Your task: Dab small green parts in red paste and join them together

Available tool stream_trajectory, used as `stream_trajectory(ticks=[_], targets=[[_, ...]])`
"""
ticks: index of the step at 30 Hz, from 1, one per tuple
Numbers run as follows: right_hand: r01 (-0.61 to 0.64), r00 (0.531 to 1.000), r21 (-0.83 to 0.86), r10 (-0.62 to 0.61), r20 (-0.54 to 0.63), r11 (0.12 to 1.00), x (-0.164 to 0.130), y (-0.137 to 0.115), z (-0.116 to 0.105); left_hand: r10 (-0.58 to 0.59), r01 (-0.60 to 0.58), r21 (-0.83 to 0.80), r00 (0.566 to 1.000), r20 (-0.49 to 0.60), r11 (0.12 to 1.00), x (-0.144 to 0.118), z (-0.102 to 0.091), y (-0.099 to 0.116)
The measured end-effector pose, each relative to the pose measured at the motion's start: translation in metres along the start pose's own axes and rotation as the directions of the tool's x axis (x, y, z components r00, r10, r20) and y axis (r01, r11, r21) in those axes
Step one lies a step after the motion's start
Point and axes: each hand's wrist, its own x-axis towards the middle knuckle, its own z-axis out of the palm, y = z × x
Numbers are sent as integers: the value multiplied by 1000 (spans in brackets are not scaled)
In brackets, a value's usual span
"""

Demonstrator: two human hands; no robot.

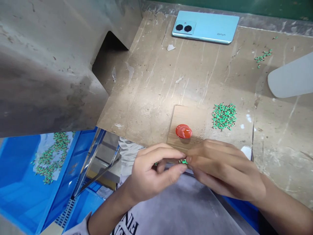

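Head view, single entry.

Left hand (149,176): fingers curled, thumb and forefinger pinched on a small green part (183,161) at the near edge of the desk (151,98).

Right hand (220,166): meets the left at the same spot, fingertips closed on that green part from the other side. The piece is mostly hidden between the fingers; its exact shape cannot be told.

Red cap-like piece (183,131): sits on a small board (188,120), just beyond the fingertips.

Heap of green parts (224,116): on the desk, right of the board, near the hands. Smaller scatter (262,57) farther back.

Light-blue phone (205,26): lies face down at the far edge, well apart.

Blue bin (22,182): lower left, below the desk, holding more green parts (50,156).

Grey metal housing (49,58): looms at the left.

Risk, as a judgement: the held piece is tiny and gripped over the desk's edge, so a slip could drop it into the lap or out of sight; a stray knuckle could also nudge the red piece.
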Motion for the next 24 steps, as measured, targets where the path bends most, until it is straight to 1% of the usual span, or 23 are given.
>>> stream_trajectory(ticks=[4,9,12,15,17,19,22,24], targets=[[82,996,-98,-80,28,992,2,1,-3,-7,6,103,1000,3,995,-3,0,7],[128,992,-151,-123,40,980,5,2,-4,-8,10,119,1000,-22,993,-4,1,10],[141,989,-158,-134,57,977,6,3,-4,-75,76,84,997,-15,994,-5,2,10],[126,992,-166,-119,50,978,5,2,-2,-173,173,-4,985,-11,985,-4,3,11],[96,995,-158,-93,22,983,3,-1,0,-239,239,-79,971,7,968,-2,2,12],[32,999,-109,-33,-5,993,1,-4,3,-298,301,-145,954,43,942,0,1,13],[-125,992,12,125,-11,992,-3,-8,7,-342,350,-201,937,75,915,2,0,13],[-201,980,51,201,-3,978,-5,-8,9,-359,365,-210,931,68,907,3,2,13]])
